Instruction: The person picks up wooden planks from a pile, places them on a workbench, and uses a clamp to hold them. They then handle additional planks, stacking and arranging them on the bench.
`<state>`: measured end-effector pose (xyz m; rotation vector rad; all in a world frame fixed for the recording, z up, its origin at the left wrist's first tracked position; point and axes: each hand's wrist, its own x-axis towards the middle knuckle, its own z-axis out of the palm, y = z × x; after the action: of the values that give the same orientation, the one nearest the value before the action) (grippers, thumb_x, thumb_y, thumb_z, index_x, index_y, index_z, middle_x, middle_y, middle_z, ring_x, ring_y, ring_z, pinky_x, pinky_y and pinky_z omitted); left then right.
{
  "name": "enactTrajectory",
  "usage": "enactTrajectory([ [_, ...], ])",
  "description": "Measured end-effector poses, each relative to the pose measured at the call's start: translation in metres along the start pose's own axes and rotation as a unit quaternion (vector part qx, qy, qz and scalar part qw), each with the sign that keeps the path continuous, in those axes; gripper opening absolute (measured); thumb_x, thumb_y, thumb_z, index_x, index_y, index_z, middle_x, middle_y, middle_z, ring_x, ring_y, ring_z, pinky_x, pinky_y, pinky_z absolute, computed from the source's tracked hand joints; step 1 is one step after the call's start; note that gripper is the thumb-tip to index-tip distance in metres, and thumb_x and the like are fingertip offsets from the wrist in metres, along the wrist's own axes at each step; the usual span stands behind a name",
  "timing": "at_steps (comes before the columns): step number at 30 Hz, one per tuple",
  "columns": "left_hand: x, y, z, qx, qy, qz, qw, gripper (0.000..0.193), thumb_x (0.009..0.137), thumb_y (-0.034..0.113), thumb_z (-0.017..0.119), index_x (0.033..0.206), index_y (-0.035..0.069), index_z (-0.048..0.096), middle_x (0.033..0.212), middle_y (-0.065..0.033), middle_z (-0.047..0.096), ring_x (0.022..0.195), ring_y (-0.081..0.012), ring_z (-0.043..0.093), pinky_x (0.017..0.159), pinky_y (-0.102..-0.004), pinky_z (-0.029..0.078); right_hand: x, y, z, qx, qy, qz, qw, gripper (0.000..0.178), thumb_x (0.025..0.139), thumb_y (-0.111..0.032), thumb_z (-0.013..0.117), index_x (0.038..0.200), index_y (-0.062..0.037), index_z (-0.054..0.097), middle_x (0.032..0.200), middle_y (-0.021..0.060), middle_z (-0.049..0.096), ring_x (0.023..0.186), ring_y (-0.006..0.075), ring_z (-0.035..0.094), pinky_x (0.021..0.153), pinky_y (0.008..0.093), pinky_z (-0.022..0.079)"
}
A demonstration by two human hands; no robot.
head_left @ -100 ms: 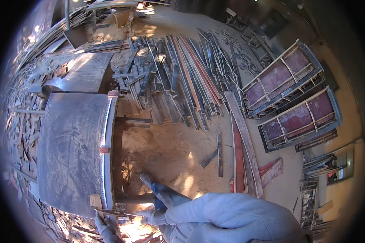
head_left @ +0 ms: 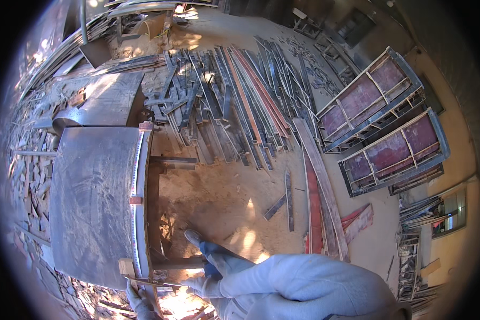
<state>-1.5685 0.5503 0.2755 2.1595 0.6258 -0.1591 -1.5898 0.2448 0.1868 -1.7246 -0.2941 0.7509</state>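
Grey-gloved, my left hand [head_left: 140, 303] is at the near right corner of a large dark flat table [head_left: 93, 202]. Its fingers close around the lower part of a pale wooden block [head_left: 126, 266] lying on that corner. My right hand [head_left: 198, 286], gloved too, is just right of the table edge. It grips one end of a thin stick-like bar [head_left: 162, 283], whose other end crosses the wood by my left fingers. What kind of tool this bar is, I cannot make out. Along the table's right side runs a white marked ruler strip [head_left: 136, 224] with a reddish clamp-like slider [head_left: 136, 200].
Long boards and strips [head_left: 234, 101] lie heaped on the floor beyond. Two framed reddish panels [head_left: 394, 141] stand at the right, near several long planks [head_left: 322, 197]. Wood scraps [head_left: 29, 176] cover the ground left of the table. My shoe [head_left: 193, 237] rests on the dusty floor.
The whole view has shifted very slightly. Both hands stay at the table corner, with the bar and the block in nearly the same place.
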Motion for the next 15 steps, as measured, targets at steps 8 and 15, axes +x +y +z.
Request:
enactTrajectory([
  [8,0.002,-0.012,0.003,0.019,0.025,-0.001,0.999,0.069,0.089,-0.010,0.061,0.155,0.005,0.051,0.145,-0.0157,0.058,0.132,-0.0296,0.056,0.116,-0.0381,0.042,0.039,-0.030,-0.028,0.532,0.020,0.502,0.682,0.034,0.110,-0.032,0.050,0.099,-0.0031,0.065,0.084,0.0121,0.071,0.055,0.0241,0.064,0.046,0.0366,0.052],
  [15,0.004,-0.016,0.004,0.008,0.015,-0.018,1.000,0.063,0.088,-0.006,0.062,0.150,0.002,0.053,0.136,-0.0202,0.062,0.127,-0.0378,0.060,0.113,-0.0431,0.045,0.015,-0.025,-0.031,-0.052,0.035,0.211,0.975,0.025,0.103,-0.015,0.062,0.124,-0.0093,0.074,0.109,0.0133,0.079,0.096,0.0279,0.075,0.089,0.0404,0.058],
])
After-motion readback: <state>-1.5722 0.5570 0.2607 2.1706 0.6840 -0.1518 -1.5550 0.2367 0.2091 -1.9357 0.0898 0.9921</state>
